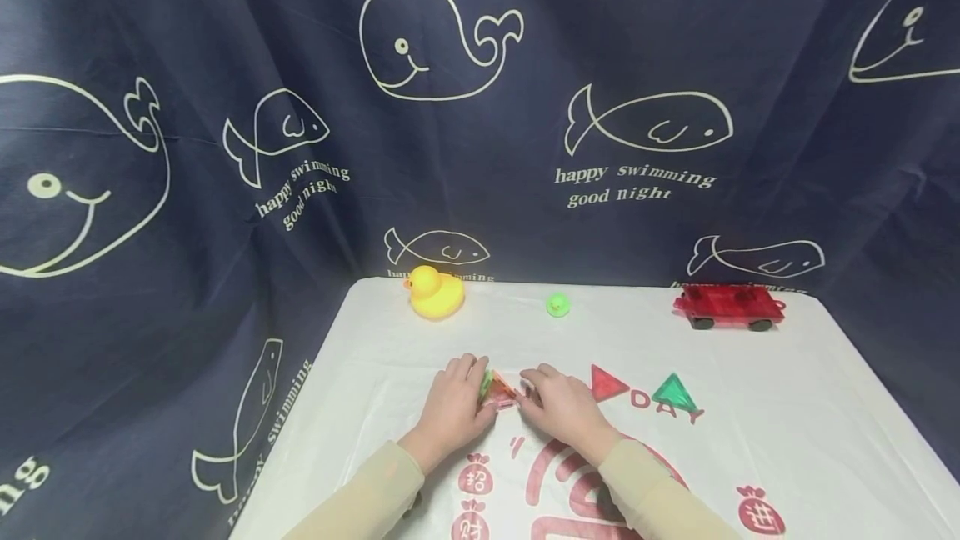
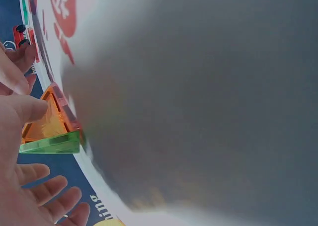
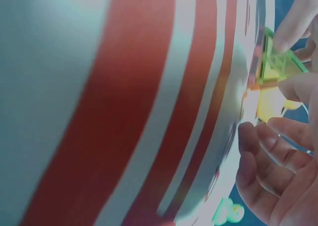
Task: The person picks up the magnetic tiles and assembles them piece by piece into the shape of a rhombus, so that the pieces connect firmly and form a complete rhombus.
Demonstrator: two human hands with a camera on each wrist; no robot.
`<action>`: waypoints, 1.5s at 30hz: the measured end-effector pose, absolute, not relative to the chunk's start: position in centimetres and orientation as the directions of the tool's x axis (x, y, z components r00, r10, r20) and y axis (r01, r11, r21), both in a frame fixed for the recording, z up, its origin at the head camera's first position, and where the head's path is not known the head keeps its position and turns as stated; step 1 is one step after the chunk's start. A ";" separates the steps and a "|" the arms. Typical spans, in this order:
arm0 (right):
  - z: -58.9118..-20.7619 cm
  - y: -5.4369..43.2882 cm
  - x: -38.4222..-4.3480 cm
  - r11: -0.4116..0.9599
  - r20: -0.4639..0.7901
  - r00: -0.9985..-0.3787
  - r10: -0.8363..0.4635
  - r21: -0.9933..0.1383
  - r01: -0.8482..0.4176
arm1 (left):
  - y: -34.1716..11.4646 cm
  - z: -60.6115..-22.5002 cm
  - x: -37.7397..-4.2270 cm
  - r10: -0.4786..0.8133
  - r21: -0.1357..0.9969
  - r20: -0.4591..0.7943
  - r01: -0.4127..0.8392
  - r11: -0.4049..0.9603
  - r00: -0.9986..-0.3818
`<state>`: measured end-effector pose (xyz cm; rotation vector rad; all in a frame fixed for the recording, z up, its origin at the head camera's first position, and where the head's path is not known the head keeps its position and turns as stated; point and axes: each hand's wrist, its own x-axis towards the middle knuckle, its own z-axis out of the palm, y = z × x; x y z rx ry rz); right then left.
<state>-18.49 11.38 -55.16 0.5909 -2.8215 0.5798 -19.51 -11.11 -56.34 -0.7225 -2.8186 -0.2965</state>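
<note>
Translucent triangular magnetic tiles (image 1: 498,390), orange, green and pinkish, stand tilted together on the white table between the two hands. My left hand (image 1: 454,405) holds them from the left. Its thumb lies on the orange tile (image 2: 52,121), while the green tile (image 2: 57,143) faces the fingers. To the right, my right hand (image 1: 562,407) has its thumb near the tiles' corner and its other fingers loosely bent, with nothing inside them. Exact contact of the right thumb is unclear. A red triangle tile (image 1: 607,383) and a green triangle tile (image 1: 675,393) lie to the right.
Along the table's back edge stand a yellow rubber duck (image 1: 437,293), a small green duck (image 1: 558,305) and a red toy car (image 1: 729,307). The white tablecloth (image 1: 810,415) has red print. A dark blue curtain (image 1: 525,215) hangs behind.
</note>
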 end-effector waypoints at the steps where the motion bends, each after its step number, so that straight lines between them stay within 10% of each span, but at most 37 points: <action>1: -55.1 11.8 -18.5 0.847 0.272 -0.903 -0.332 -0.336 -0.412 | -11.0 -56.2 -19.6 0.457 0.142 0.269 0.504 0.852 -0.848; 29: -55.2 29.7 -18.9 0.917 0.194 -0.978 -0.073 -0.372 -0.142 | 1.2 -54.7 -21.3 0.728 -0.037 0.250 0.745 0.666 -0.639; 45: -56.2 34.0 -17.3 0.918 0.054 -0.998 -0.023 -0.394 -0.043 | 6.3 -54.9 -21.6 0.660 0.063 0.116 0.668 0.741 -0.743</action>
